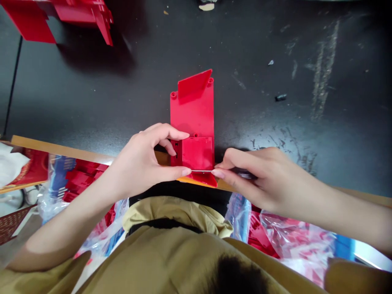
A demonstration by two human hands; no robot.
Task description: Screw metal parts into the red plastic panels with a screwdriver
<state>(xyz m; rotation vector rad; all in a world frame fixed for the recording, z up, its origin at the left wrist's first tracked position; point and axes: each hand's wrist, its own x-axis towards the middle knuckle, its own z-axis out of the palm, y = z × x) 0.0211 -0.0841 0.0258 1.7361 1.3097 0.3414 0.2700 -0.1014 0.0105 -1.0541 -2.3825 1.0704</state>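
A scuffed black tabletop [269,49] with a wooden edge [61,149] holds red plastic panels [194,114].

In front of you, at the center of the frame, lies a flat red plastic panel [196,118]. A smaller red flap [194,83] tilts up at its far end, and a square red plate [197,153] sits on its near end.

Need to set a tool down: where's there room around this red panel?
Scuffed black tabletop right of the red plastic panel, above the right hand, has room, apart from a small dark scrap. Another patch lies between the panel and the red pieces top left. Crowded: below the wooden edge, among clear plastic bags of red parts.
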